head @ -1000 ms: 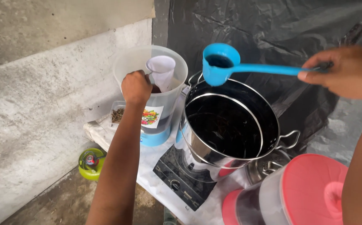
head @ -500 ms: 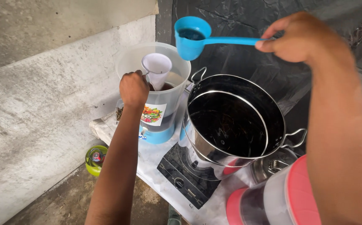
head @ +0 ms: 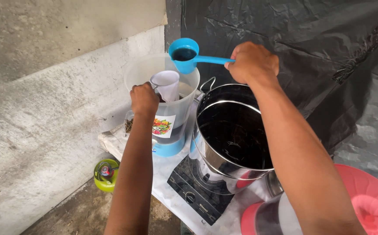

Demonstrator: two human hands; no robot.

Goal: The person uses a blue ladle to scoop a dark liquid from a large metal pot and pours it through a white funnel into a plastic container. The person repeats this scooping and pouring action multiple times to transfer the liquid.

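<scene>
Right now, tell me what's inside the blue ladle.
The blue ladle, held by the right hand, holds dark liquid; how deep it goes is hidden.

A bright blue ladle (head: 188, 54) filled with dark liquid is being seen; a white cloth strainer (head: 166, 84), a translucent jug (head: 163, 106) with blue base, a silver pot (head: 230, 135), a pink lid (head: 367, 200).
</scene>
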